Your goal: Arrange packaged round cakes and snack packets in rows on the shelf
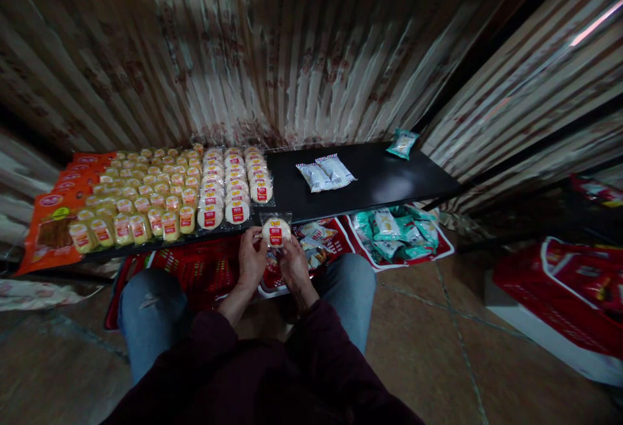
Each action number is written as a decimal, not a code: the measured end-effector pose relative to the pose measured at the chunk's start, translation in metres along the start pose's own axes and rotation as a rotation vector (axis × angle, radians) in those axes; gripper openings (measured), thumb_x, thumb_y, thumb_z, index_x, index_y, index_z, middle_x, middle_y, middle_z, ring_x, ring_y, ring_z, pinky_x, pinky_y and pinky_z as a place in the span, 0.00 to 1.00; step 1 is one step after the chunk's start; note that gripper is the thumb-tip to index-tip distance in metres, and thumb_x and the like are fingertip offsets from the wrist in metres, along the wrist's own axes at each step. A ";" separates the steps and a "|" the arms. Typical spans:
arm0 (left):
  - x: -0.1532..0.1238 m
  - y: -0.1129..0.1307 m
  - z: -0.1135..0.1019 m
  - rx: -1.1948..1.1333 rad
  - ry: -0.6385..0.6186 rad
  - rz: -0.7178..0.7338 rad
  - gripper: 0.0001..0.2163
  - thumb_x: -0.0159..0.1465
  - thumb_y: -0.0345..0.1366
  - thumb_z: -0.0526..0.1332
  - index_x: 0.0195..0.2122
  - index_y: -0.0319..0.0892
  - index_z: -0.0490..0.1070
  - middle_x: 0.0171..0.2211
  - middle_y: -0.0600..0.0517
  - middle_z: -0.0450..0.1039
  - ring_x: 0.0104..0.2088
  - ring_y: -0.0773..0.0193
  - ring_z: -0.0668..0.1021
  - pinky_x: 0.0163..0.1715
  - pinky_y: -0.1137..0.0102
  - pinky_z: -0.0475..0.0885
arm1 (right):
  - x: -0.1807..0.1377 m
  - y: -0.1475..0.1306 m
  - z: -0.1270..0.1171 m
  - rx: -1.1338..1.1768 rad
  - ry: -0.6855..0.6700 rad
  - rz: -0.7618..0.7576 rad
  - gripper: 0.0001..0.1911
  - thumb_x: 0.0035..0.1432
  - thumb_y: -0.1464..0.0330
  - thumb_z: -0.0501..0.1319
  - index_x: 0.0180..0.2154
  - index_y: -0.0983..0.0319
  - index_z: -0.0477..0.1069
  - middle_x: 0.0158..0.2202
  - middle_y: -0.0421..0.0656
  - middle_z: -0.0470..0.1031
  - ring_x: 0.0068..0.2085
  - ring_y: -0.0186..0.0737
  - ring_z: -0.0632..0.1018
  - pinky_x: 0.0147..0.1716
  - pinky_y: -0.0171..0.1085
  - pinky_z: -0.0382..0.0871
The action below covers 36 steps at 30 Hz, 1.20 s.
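Head view: our left hand (251, 260) and right hand (294, 263) together pinch one cake pack (276, 231) just beside the shelf (379, 182) edge.

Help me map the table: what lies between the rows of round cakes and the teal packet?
Two white packets, side by side on the black table; otherwise that stretch is bare, per the head view.

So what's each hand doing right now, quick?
Left hand: shut on the round snack packet.
Right hand: shut on the same packet.
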<state>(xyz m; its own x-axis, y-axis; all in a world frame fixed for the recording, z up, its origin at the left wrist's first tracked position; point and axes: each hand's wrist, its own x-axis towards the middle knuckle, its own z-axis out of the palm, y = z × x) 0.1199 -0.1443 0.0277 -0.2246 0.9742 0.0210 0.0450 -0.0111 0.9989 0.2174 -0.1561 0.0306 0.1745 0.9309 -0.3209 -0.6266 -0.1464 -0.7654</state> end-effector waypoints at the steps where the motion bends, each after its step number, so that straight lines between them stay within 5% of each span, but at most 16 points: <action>1: 0.000 0.002 0.001 0.022 0.023 0.000 0.10 0.55 0.29 0.62 0.39 0.44 0.69 0.41 0.49 0.69 0.39 0.63 0.74 0.45 0.69 0.67 | 0.000 0.000 -0.001 -0.018 -0.002 -0.009 0.12 0.47 0.62 0.64 0.35 0.58 0.71 0.26 0.38 0.76 0.32 0.39 0.77 0.34 0.37 0.72; 5: -0.002 0.011 0.007 0.012 0.092 -0.042 0.10 0.53 0.28 0.63 0.35 0.45 0.70 0.38 0.49 0.68 0.38 0.62 0.72 0.45 0.68 0.66 | -0.001 0.002 -0.002 -0.079 -0.007 -0.065 0.16 0.48 0.59 0.63 0.40 0.58 0.72 0.32 0.40 0.78 0.34 0.40 0.77 0.33 0.37 0.72; 9: -0.003 0.013 0.011 -0.080 0.007 -0.096 0.08 0.53 0.28 0.63 0.34 0.45 0.71 0.36 0.51 0.70 0.40 0.61 0.72 0.48 0.68 0.65 | -0.006 0.000 -0.001 -0.224 -0.001 -0.169 0.20 0.49 0.58 0.63 0.44 0.59 0.72 0.39 0.42 0.78 0.39 0.42 0.77 0.34 0.36 0.72; 19: -0.011 0.025 0.008 -0.248 -0.119 -0.231 0.07 0.59 0.38 0.61 0.37 0.43 0.74 0.42 0.49 0.74 0.43 0.61 0.74 0.45 0.72 0.66 | -0.006 0.007 -0.004 -0.502 -0.010 -0.364 0.24 0.54 0.60 0.60 0.53 0.58 0.68 0.54 0.44 0.71 0.55 0.45 0.70 0.57 0.44 0.61; 30: -0.022 0.006 0.003 -0.504 -0.179 -0.416 0.20 0.55 0.44 0.66 0.47 0.43 0.73 0.48 0.48 0.74 0.51 0.59 0.74 0.51 0.69 0.66 | -0.020 0.016 -0.003 -0.967 0.007 -0.744 0.22 0.56 0.64 0.57 0.53 0.58 0.68 0.54 0.50 0.66 0.56 0.48 0.66 0.56 0.51 0.59; 36: -0.021 0.009 0.002 -0.637 -0.121 -0.554 0.19 0.51 0.42 0.67 0.42 0.38 0.73 0.39 0.47 0.78 0.42 0.57 0.78 0.44 0.66 0.71 | -0.026 0.018 -0.004 -1.032 -0.077 -0.825 0.21 0.57 0.65 0.57 0.53 0.58 0.68 0.57 0.49 0.64 0.58 0.48 0.64 0.58 0.52 0.57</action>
<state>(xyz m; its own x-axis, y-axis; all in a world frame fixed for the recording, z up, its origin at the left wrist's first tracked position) 0.1271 -0.1646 0.0361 0.0549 0.8935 -0.4458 -0.6049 0.3850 0.6970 0.2048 -0.1845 0.0234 0.1583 0.8806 0.4467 0.5101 0.3144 -0.8006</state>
